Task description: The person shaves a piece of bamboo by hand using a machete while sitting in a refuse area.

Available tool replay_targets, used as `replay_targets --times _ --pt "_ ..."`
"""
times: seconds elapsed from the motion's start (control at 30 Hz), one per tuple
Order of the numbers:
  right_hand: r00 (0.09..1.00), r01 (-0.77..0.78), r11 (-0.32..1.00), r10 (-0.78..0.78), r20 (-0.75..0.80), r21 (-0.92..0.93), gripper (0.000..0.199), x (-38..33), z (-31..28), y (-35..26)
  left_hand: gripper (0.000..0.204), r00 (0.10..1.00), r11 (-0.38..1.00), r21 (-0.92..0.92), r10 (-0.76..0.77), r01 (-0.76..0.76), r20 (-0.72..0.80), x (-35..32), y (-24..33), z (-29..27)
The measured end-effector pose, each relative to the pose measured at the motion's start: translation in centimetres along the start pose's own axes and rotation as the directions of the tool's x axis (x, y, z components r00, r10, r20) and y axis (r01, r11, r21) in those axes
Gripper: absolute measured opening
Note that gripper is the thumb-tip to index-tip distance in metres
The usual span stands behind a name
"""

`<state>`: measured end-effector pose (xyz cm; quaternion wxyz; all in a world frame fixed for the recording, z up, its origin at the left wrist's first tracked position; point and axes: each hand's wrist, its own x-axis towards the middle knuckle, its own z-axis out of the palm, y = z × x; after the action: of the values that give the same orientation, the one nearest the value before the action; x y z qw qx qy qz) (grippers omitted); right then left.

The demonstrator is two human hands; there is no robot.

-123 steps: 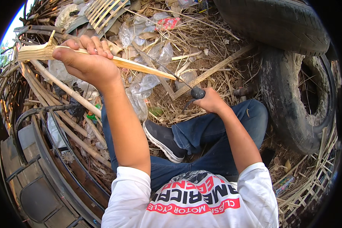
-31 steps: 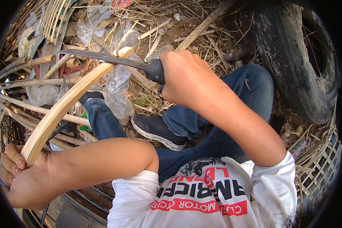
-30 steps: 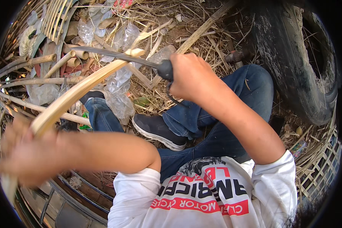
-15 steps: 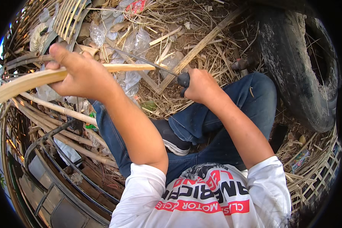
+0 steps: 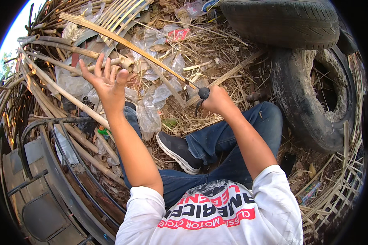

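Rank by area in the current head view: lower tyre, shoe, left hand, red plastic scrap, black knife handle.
Largest to smallest:
1. Lower tyre
2. Left hand and shoe: too alike to rank
3. Red plastic scrap
4. Black knife handle, visible part

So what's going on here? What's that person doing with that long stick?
Someone is sitting on straw-littered ground. The right grip is closed around a black-handled, thin-bladed knife. The near end of a long, narrow, pale yellow wooden strip is right by the blade, though I can't tell exactly how they meet. The left grip is open and empty, below the strip in the picture. Off to the right is a worn, round black rubber tyre.
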<state>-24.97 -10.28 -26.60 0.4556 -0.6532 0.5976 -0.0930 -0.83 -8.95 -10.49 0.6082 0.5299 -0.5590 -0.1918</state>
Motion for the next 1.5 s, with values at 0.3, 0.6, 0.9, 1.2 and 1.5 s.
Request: replay_targets --times 0.3,0.6,0.9,1.2,1.5 --pt "0.997 0.032 0.997 -0.027 -0.069 0.072 0.031 -0.4 1.5 2.8 0.133 0.991 0.982 -0.184 0.074 -0.051 0.115 1.2 2.2 1.9" --pt "0.962 0.267 0.935 -0.242 -0.129 0.234 0.024 -2.6 -3.3 -4.1 0.123 0.976 0.987 -0.071 -0.155 0.146 -0.149 -10.2 -1.1 -11.7" --pt "0.998 0.039 0.990 -0.032 -0.055 0.133 0.018 1.4 2.1 5.4 0.112 0.874 0.963 -0.101 -0.271 0.252 -0.405 -17.7 -5.0 -16.5" --pt "0.992 0.126 0.945 -0.113 -0.058 0.303 0.006 -2.9 -0.9 -3.5 0.110 0.836 0.934 -0.040 -0.335 0.354 -0.434 -19.8 -10.1 -16.7" --pt "0.996 -0.086 0.967 0.081 0.029 0.238 0.007 0.4 3.5 2.6 0.105 0.773 0.898 -0.111 -0.424 0.426 -0.472 -22.7 -14.1 -16.9"
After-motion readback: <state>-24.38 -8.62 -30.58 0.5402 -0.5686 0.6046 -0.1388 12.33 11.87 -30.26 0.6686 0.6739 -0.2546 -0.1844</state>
